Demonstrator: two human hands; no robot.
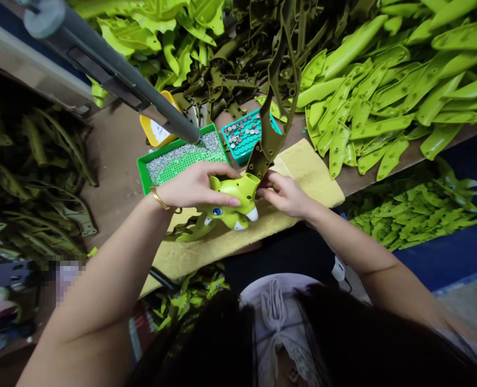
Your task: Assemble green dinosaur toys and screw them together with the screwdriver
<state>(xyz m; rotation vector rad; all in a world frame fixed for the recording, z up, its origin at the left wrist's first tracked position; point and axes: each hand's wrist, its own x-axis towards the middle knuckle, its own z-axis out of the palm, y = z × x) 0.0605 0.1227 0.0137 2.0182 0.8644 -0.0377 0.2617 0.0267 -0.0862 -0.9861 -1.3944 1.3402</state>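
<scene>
My left hand (200, 186) is closed over a lime-green plastic toy animal head (244, 189), its thumb lying across the top. The head has a blue eye and white horn-like tips. From its upper end rises a long olive-brown plastic piece (268, 131) with holes. At the right side of the head, my right hand (282, 193) has its fingers curled and pressed together; what they pinch is hidden. Below the left hand, a curved green part (196, 228) rests on the yellow cloth pad (308, 169).
A green tray (142, 174) of small metal screws, a teal tray (244, 156) with small round pieces and a yellow container (146, 129) stand behind. A grey tool (141, 97) hangs above them. Piles of green parts (383, 97) and olive parts (32, 177) surround the bench.
</scene>
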